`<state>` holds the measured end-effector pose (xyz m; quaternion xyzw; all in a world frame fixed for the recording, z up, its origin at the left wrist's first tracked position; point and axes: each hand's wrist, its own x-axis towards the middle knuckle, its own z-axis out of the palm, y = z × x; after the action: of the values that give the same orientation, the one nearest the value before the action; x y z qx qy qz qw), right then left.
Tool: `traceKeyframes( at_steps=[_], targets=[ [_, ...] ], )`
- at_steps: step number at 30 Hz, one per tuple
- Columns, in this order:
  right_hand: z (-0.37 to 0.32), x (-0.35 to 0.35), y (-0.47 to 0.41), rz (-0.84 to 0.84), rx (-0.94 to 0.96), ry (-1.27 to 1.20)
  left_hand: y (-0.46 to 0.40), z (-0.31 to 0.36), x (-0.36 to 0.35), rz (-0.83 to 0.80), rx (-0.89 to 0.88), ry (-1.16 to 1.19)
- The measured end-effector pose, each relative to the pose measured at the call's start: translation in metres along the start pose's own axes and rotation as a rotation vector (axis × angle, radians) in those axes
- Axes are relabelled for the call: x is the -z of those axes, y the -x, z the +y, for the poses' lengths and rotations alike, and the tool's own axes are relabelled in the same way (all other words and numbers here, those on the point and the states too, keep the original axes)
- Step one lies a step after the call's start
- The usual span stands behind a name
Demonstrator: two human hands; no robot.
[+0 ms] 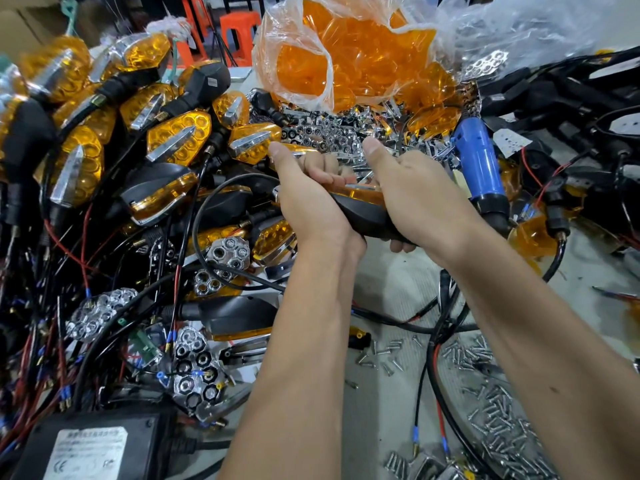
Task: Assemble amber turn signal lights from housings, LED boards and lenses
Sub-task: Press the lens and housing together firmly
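Observation:
Both hands hold one turn signal (360,206) above the table's middle. Its black housing faces me, and an amber lens strip with a chrome trim shows along the top. My left hand (304,199) grips its left end, thumb up on the lens side. My right hand (415,195) grips its right end, thumb pressing on top. A black cable (204,209) loops out from the light to the left.
Finished amber lights (180,136) are heaped at the left among wires. A clear bag of amber lenses (346,57) stands behind, with chrome reflectors (325,133) below it. A blue electric screwdriver (479,168) lies at the right. Screws (498,417) are scattered at the front right. A black power supply (90,448) sits at bottom left.

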<state>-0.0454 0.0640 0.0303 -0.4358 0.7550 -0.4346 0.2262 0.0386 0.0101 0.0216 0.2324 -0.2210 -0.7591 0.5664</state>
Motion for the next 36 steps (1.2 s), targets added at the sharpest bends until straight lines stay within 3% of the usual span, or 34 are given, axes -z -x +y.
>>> traceKeyframes(
  at_steps=[4,7,10,12,14,17,19,23,27,32,36],
  targets=[
    [-0.001,0.003,0.003,-0.074,0.064,0.014,-0.001,-0.001,0.002,0.134,0.048,-0.07],
    [-0.001,-0.002,0.005,-0.032,0.37,0.316,-0.005,0.001,0.0,0.285,0.139,-0.034],
    [0.001,-0.013,0.005,0.061,0.414,0.494,-0.008,0.002,0.0,0.32,0.205,0.002],
    [0.004,-0.014,0.001,0.186,0.387,0.492,-0.007,0.001,0.003,0.208,0.228,0.041],
    [0.008,-0.007,-0.005,0.233,0.263,0.244,-0.004,0.002,0.005,-0.029,0.229,-0.034],
    [0.007,0.012,-0.008,0.067,-0.101,-0.378,-0.003,0.007,0.007,-0.373,0.122,-0.368],
    [0.01,0.021,-0.007,-0.037,-0.196,-0.549,-0.004,0.009,0.012,-0.516,0.078,-0.456],
    [0.011,0.025,-0.006,-0.111,-0.203,-0.603,-0.006,0.01,0.018,-0.554,0.089,-0.496],
    [0.01,0.025,-0.005,-0.192,-0.175,-0.513,-0.008,0.01,0.019,-0.48,0.009,-0.548],
    [0.017,0.014,-0.011,-0.031,-0.13,-0.284,-0.009,0.004,0.017,-0.433,-0.028,-0.584],
    [0.018,0.016,-0.011,0.021,-0.121,-0.265,-0.006,-0.002,0.012,-0.374,-0.076,-0.572]
  ],
)
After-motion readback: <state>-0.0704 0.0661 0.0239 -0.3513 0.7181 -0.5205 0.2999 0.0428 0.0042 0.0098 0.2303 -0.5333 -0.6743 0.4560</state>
